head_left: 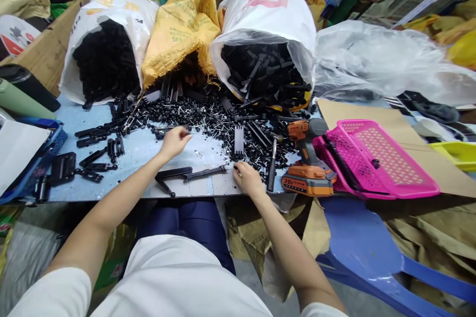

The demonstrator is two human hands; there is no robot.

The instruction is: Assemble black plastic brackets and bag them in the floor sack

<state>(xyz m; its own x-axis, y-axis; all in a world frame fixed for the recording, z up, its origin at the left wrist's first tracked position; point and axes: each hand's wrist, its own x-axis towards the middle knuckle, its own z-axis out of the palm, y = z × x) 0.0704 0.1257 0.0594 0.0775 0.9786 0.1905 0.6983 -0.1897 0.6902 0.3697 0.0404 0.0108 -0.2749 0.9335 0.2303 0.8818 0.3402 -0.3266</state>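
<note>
My left hand (174, 142) hovers at the near edge of the heap of small black parts and screws (201, 111), fingertips pinched together; whatever lies between them is too small to make out. On the right, my right hand (250, 178) has its fingers curled just beside the end of a long black jointed plastic arm (206, 173), and its contents are hidden. That arm lies flat near the table's front edge, its shorter leg angled toward me. A hammer (272, 166) rests right of my right hand, by an orange cordless drill (307, 158).
Behind the heap, a white sack (145, 15), a yellow sack (182, 29) and another white sack (271, 15) spill black parts. Black jointed pieces (94, 156) lie left. A pink basket (386, 158) stands right, above a blue plastic chair (364, 247).
</note>
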